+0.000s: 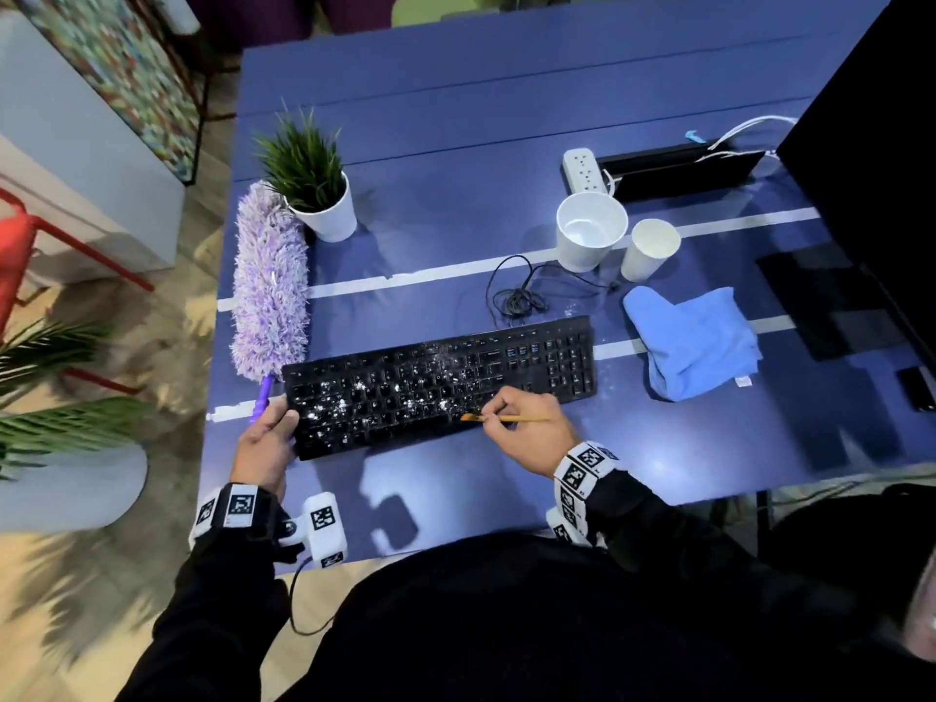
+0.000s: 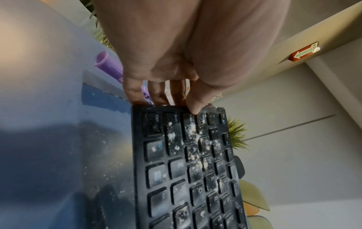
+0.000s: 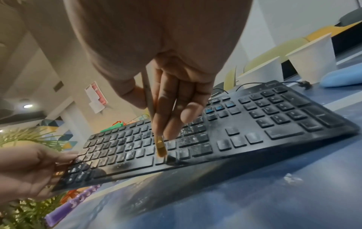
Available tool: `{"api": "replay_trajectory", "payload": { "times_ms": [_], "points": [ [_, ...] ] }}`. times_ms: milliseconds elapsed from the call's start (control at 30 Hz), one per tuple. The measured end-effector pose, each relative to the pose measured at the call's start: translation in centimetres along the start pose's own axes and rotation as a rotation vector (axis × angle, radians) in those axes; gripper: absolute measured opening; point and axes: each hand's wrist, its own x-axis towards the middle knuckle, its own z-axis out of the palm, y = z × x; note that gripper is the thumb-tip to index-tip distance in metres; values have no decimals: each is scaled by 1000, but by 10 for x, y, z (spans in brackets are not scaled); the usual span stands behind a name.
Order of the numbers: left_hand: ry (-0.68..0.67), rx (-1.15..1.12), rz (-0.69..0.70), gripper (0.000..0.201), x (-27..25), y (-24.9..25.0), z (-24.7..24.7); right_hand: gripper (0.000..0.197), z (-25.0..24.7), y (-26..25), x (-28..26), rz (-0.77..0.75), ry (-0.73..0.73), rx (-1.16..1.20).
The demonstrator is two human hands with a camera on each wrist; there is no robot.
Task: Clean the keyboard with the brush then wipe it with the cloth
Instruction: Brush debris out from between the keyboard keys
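A black keyboard (image 1: 440, 385) speckled with white crumbs lies on the blue table (image 1: 456, 159). My left hand (image 1: 271, 433) grips its left end, thumb on top and fingers under the edge, and that end is lifted off the table in the right wrist view. In the left wrist view the keyboard (image 2: 188, 170) runs away from my left hand (image 2: 162, 94). My right hand (image 1: 516, 423) pinches a thin yellow brush (image 1: 506, 419). Its bristles (image 3: 161, 150) touch the bottom key row of the keyboard (image 3: 225, 133), below my right hand (image 3: 170, 108). A folded blue cloth (image 1: 694, 342) lies right of the keyboard.
A purple duster (image 1: 271, 281) lies left of the keyboard, its handle beside my left hand. A potted plant (image 1: 316, 190), two white cups (image 1: 590, 230), a coiled cable (image 1: 521, 291), a power strip (image 1: 582, 167) and a monitor (image 1: 871, 144) stand behind and to the right.
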Motion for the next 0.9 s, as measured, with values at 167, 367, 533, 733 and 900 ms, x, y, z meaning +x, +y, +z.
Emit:
{"api": "replay_trajectory", "payload": {
  "times_ms": [167,367,533,733,900],
  "points": [
    [-82,-6,22,30,2,-9,-8,5,14,-13,0,-44,61,41],
    [-125,-74,-32,42,6,-18,-15,9,27,-25,7,35,23,-133],
    [-82,-92,-43,43,4,-14,-12,7,27,-27,11,55,160,-20],
    [-31,-68,-4,41,2,-19,-7,8,19,-22,18,24,81,-22],
    [-33,-86,27,41,2,-18,-9,9,26,-17,18,-67,29,-63]
  ]
}}
